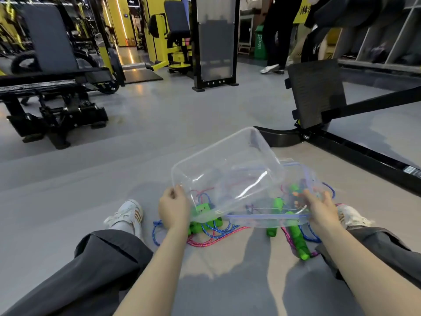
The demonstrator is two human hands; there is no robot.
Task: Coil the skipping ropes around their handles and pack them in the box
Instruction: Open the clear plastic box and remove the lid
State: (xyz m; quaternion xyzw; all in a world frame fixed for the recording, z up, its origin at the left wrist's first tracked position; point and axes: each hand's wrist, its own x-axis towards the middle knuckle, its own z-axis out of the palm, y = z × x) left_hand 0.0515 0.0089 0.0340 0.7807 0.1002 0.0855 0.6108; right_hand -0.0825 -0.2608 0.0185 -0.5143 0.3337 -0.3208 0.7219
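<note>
Skipping ropes [214, 238] — pink and blue cords with green handles [298, 240] — lie loose and tangled on the grey gym floor [136, 179], beneath and just beyond the fingers of a seated person. The left hand [174, 208] grips the near rim of a clear plastic box [227, 167], fingers curled round its edge, holding it tilted above the ropes. The right hand [321, 208] clasps a blue-edged clear lid [266, 216] — its fingers show blurred through the plastic. White sneakers [127, 213] flank both hands.
</note>
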